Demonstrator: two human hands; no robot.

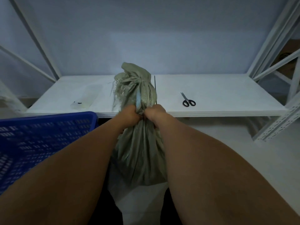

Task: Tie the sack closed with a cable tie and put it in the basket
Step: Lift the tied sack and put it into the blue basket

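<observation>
- A blue basket (pixel 40 135) is sitting at the far left, below the front edge of the shelf and just beside the left forearm.
- A clear plastic packet (pixel 84 98) is lying on the white shelf (pixel 227 95), behind the basket.
- The left hand (pixel 129 115) is clutching the sack, its fingers curling tightly into the bunched cloth.
- The sack (pixel 139 151), grey-green, is standing upright between the two forearms, in front of the shelf edge and outside the basket. Its neck is cinching in near the top, with frayed cloth flaring above.
- The right hand (pixel 154 112) is gripping the same bunch of cloth with its fingers clenched, almost touching the left hand.
- A thin dark cable tie (pixel 155 88) is sticking up just right of the sack's neck, its lower end reaching the right hand.
- Black-handled scissors (pixel 188 100) are lying on the shelf, well apart from the sack.
- A white rack frame (pixel 276 62) is rising at the right.
</observation>
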